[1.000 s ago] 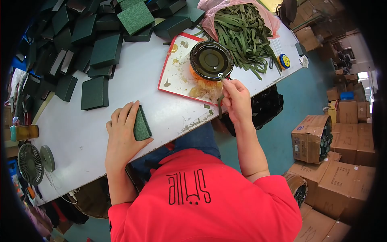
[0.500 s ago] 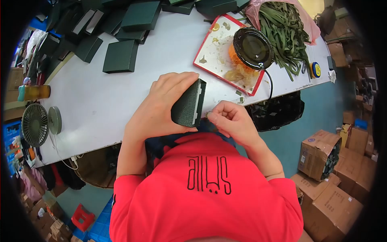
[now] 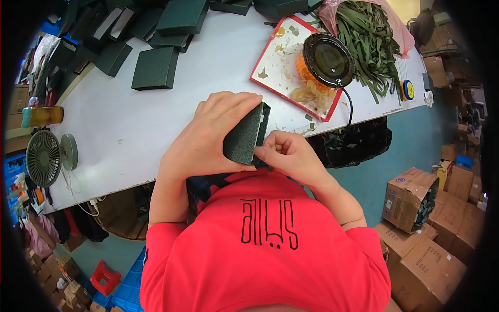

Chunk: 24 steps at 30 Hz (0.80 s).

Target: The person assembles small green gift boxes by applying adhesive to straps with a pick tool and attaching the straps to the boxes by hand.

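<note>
A dark green textured box (image 3: pixel 243 138) is tilted up over the table's front edge, its narrow open side turned to the right. My left hand (image 3: pixel 205 138) wraps round it from the left, thumb below and fingers across the top. At the box's open side, my right hand (image 3: pixel 287 153) is closed in a pinch, its fingertips touching the lower part of the edge. What sits between those fingertips is hidden. Further back on the white table lies another dark green box (image 3: pixel 154 68).
Several more green boxes (image 3: pixel 182 15) are heaped at the back left. A red-edged tray (image 3: pixel 265 73) carries a black round pot (image 3: pixel 328 60) with a cable. Green ribbon strips (image 3: pixel 366 47) lie beside it. A small fan (image 3: pixel 43 157) stands left; cartons (image 3: pixel 431 270) are stacked right.
My right hand has moved left, from just beside the box onto its open edge. The box has turned slightly in my left hand, which keeps its grip.
</note>
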Tool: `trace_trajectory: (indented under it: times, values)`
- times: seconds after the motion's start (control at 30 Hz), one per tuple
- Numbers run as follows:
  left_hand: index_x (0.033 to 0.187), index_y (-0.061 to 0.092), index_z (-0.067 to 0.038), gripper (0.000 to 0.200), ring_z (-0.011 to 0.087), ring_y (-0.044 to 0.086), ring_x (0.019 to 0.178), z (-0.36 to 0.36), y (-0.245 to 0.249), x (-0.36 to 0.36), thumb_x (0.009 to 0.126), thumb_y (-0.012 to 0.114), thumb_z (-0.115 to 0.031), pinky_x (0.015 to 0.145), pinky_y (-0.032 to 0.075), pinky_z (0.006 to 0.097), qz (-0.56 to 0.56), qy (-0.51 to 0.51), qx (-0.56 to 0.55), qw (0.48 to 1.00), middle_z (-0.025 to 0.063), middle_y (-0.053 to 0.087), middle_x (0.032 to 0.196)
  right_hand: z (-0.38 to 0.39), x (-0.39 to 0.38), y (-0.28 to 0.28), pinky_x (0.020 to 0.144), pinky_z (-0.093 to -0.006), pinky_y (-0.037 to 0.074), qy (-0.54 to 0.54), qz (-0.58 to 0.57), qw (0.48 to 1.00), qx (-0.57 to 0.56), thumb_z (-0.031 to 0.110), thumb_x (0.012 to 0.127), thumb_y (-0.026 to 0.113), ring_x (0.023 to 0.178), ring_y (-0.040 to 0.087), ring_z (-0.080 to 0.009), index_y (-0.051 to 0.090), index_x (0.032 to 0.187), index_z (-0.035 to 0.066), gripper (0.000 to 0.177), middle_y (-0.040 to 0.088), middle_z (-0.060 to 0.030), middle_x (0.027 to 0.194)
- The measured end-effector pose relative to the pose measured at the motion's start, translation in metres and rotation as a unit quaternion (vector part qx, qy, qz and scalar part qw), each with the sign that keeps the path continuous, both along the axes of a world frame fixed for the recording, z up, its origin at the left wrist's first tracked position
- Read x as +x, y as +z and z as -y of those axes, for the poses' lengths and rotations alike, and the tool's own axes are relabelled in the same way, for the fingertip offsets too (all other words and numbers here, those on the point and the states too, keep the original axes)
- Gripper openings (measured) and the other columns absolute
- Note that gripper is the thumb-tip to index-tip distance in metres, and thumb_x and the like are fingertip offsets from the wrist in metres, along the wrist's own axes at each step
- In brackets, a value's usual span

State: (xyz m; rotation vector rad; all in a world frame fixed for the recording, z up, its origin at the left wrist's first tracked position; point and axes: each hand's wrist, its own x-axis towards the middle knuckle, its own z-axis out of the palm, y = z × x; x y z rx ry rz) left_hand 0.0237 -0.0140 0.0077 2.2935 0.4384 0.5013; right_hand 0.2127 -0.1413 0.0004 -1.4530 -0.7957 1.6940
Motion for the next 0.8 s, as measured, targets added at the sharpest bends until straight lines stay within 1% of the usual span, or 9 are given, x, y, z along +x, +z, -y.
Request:
trace_trajectory:
  times: [0.2, 0.3, 0.4, 0.53, 0.6, 0.63, 0.67, 0.73, 0.8]
  values:
    - [0.136, 0.053, -0.004, 0.09, 0.0337, 0.05, 0.123, 0.009, 0.004, 0.005, 0.055, 0.088, -0.02, 0.103, 0.037, 0.0435, -0.03, 0.006, 0.082, 0.996, 0.0111, 0.055, 0.136, 0.0, 0.0, -0.02, 0.052, -0.0226, 0.035, 0.054, 0.089, 0.994, 0.024, 0.017, 0.091, 0.069, 0.058, 0.042, -0.002, 0.057, 0.069, 0.0, 0.03, 0.054, 0.0038, 0.063]
    - [0.135, 0.054, -0.004, 0.087, 0.0321, 0.05, 0.123, 0.013, 0.001, 0.006, 0.057, 0.088, -0.022, 0.103, 0.037, 0.0431, -0.039, 0.019, 0.082, 0.996, 0.0098, 0.055, 0.135, -0.001, 0.0, -0.02, 0.053, -0.0229, 0.038, 0.047, 0.061, 0.997, 0.001, 0.017, 0.092, 0.068, 0.059, 0.046, -0.0031, 0.058, 0.069, -0.002, 0.03, 0.058, 0.0016, 0.063]
    - [0.137, 0.053, -0.01, 0.09, 0.0314, 0.049, 0.123, 0.012, -0.003, 0.006, 0.055, 0.088, -0.024, 0.097, 0.037, 0.0434, -0.036, 0.049, 0.085, 0.994, 0.0068, 0.054, 0.137, -0.003, -0.002, -0.02, 0.056, -0.0239, 0.042, 0.022, 0.079, 0.996, 0.04, 0.016, 0.093, 0.065, 0.06, 0.05, -0.0039, 0.063, 0.076, -0.003, 0.026, 0.063, -0.0011, 0.067]
    - [0.14, 0.05, -0.009, 0.097, 0.0323, 0.048, 0.124, 0.006, -0.001, 0.001, 0.052, 0.09, -0.022, 0.1, 0.037, 0.0441, -0.018, 0.091, 0.068, 0.993, 0.008, 0.052, 0.138, 0.008, 0.003, -0.006, 0.062, -0.0252, 0.046, -0.114, 0.126, 0.973, 0.155, 0.015, 0.097, 0.059, 0.066, 0.056, -0.0069, 0.069, 0.084, -0.003, 0.024, 0.067, -0.005, 0.073]
    - [0.14, 0.049, -0.008, 0.099, 0.033, 0.048, 0.125, 0.006, -0.003, 0.001, 0.051, 0.091, -0.02, 0.101, 0.036, 0.0443, -0.01, 0.105, 0.069, 0.992, 0.0091, 0.052, 0.138, 0.018, 0.015, 0.002, 0.065, -0.0238, 0.047, -0.093, 0.204, 0.949, 0.223, 0.014, 0.099, 0.053, 0.07, 0.058, -0.0086, 0.07, 0.086, -0.002, 0.027, 0.068, -0.0049, 0.075]
    - [0.14, 0.049, -0.008, 0.099, 0.0335, 0.047, 0.125, 0.006, -0.002, 0.003, 0.052, 0.091, -0.02, 0.102, 0.037, 0.0444, -0.002, 0.107, 0.065, 0.992, 0.01, 0.052, 0.138, 0.024, 0.019, -0.007, 0.062, -0.0275, 0.047, -0.06, 0.083, 0.963, 0.249, 0.016, 0.1, 0.057, 0.065, 0.057, -0.0098, 0.071, 0.092, -0.004, 0.026, 0.071, -0.0057, 0.079]
    - [0.141, 0.049, -0.007, 0.099, 0.034, 0.047, 0.126, 0.007, -0.001, 0.004, 0.052, 0.091, -0.02, 0.102, 0.037, 0.0445, 0.006, 0.108, 0.059, 0.992, 0.0108, 0.052, 0.138, 0.027, 0.015, -0.008, 0.06, -0.0271, 0.046, -0.026, -0.003, 0.985, 0.171, 0.022, 0.102, 0.055, 0.062, 0.055, -0.0096, 0.071, 0.09, -0.004, 0.033, 0.071, -0.0049, 0.079]
    - [0.141, 0.048, -0.007, 0.099, 0.035, 0.047, 0.126, 0.009, -0.001, 0.008, 0.053, 0.092, -0.021, 0.103, 0.037, 0.0448, 0.028, 0.104, 0.043, 0.993, 0.0122, 0.052, 0.138, 0.017, 0.009, 0.008, 0.057, -0.0249, 0.044, 0.078, -0.033, 0.996, -0.039, 0.026, 0.104, 0.052, 0.058, 0.051, -0.0079, 0.071, 0.097, -0.004, 0.037, 0.071, -0.0061, 0.078]
    - [0.141, 0.048, -0.006, 0.1, 0.036, 0.047, 0.126, 0.01, -0.003, 0.011, 0.053, 0.092, -0.021, 0.104, 0.037, 0.045, 0.057, 0.096, 0.024, 0.993, 0.0133, 0.051, 0.138, 0.021, 0.006, -0.015, 0.053, -0.0215, 0.038, 0.063, -0.112, 0.991, -0.034, 0.028, 0.105, 0.05, 0.053, 0.044, -0.0059, 0.065, 0.12, -0.002, 0.036, 0.071, -0.0061, 0.083]
